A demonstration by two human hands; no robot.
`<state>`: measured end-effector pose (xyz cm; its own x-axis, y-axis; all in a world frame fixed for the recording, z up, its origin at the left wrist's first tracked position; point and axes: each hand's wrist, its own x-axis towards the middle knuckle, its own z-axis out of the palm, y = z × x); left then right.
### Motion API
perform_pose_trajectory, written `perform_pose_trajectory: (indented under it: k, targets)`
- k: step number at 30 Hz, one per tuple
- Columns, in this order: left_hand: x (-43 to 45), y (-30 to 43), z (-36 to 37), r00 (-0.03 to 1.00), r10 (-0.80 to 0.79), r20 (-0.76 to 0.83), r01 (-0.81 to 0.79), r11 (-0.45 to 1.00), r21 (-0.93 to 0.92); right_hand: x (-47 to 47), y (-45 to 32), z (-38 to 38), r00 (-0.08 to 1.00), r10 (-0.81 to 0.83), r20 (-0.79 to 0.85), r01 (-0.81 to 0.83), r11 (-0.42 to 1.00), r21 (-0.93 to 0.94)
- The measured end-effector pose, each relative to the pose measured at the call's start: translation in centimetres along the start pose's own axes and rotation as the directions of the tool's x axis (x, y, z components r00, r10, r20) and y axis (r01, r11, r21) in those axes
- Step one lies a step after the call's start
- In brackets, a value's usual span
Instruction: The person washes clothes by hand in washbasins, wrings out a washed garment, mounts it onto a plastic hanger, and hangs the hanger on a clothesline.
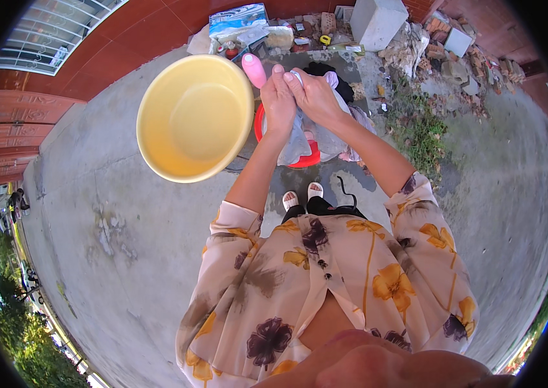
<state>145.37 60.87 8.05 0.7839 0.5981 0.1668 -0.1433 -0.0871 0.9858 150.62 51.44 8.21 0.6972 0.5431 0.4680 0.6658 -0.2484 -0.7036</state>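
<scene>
My left hand (278, 104) and my right hand (320, 97) are pressed together in front of me, fingers curled. Between them, by the right thumb, shows a sliver of a small white item (296, 76); the hands hide the rest. A pink bottle with a pale cap (253, 69) appears just beyond my left hand, its other end hidden; whether it is touched cannot be told. Under the hands sits a red basin (309, 159), largely covered by pale grey wet-looking cloth (296, 143). A big yellow plastic basin (195, 119) is left of my left forearm, its inside showing no cloth.
Dark clothing (328, 72) and striped cloth (362, 119) lie around the red basin. Bricks and rubble (453, 68), a pale block (378, 24) and a printed box (237, 20) line the wall. Weeds (418, 128) grow at the right. The concrete (109, 271) is partly wet.
</scene>
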Motion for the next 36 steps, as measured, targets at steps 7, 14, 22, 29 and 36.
perform_pose_trajectory:
  k: [7,14,22,29,36]
  targets:
    - [-0.4,-2.4,0.5,0.998,0.017,-0.067,-0.019,0.999,-0.038,-0.8,1.0,0.9,1.0,-0.015,-0.021,0.016,0.999,0.034]
    - [-1.1,-5.2,0.0,0.999,-0.034,-0.023,0.035,0.999,0.008,-1.7,1.9,0.8,0.997,-0.074,0.035,0.072,0.996,0.061]
    - [-2.1,-1.5,-1.4,0.985,-0.01,0.171,-0.007,0.995,0.096,-1.1,2.9,-0.7,0.989,0.141,0.045,-0.145,0.982,0.125]
    - [-4.2,-0.4,-5.0,0.837,0.389,0.385,-0.525,0.77,0.363,0.4,-1.5,-3.3,0.949,0.275,0.154,-0.315,0.856,0.41]
    - [-1.0,1.6,-4.4,0.907,0.337,0.252,-0.41,0.843,0.349,1.3,-3.3,-4.5,0.997,-0.065,0.046,0.066,0.998,-0.001]
